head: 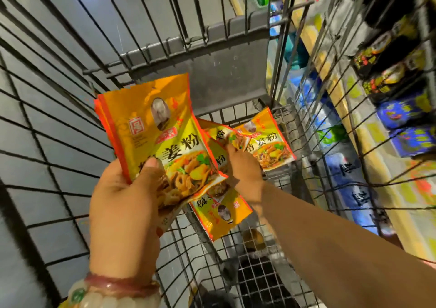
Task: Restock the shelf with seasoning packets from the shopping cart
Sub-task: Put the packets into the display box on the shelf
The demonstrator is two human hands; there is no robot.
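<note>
My left hand grips a fanned stack of yellow-orange seasoning packets above the wire shopping cart, thumb pressed on the front one. My right hand reaches down into the cart and pinches another packet among those lying on the cart floor. One loose packet lies toward the cart's far right corner. A further packet lies face up below my right wrist.
The cart's grey plastic flap stands at its far end, with wire walls on all sides. Store shelves with dark, blue and yellow packaged goods run along the right, seen through the cart's wire side. Bracelets circle my left wrist.
</note>
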